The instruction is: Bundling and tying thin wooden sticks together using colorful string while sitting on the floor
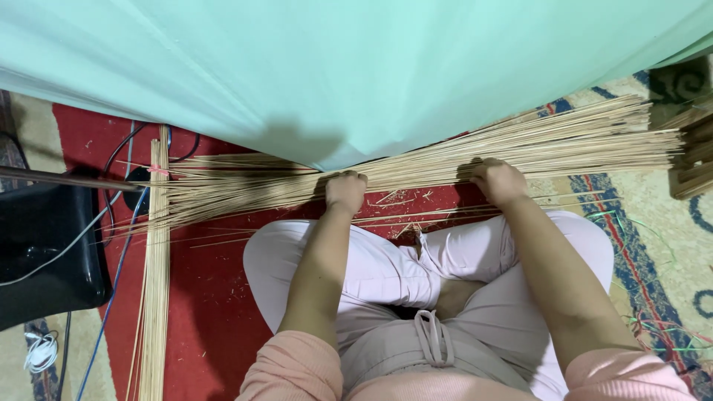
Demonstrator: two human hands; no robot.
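A long bundle of thin pale bamboo sticks (416, 167) lies across the floor in front of my crossed legs, running from lower left to upper right. My left hand (345, 191) rests knuckles-up on the bundle near its middle, fingers curled down into the sticks. Further right, my right hand (497, 180) presses on the same bundle with its fingers curled too. Whether either hand clasps sticks or only pushes on them is hidden. A few loose sticks (416, 215) lie just in front of my knees.
A pale green cloth (356, 67) hangs over the far side of the sticks. A second tied bundle of sticks (156, 282) lies upright along the left on the red carpet (208, 312). A black object (44, 252) with cables sits at far left. Green string scraps (653, 312) lie right.
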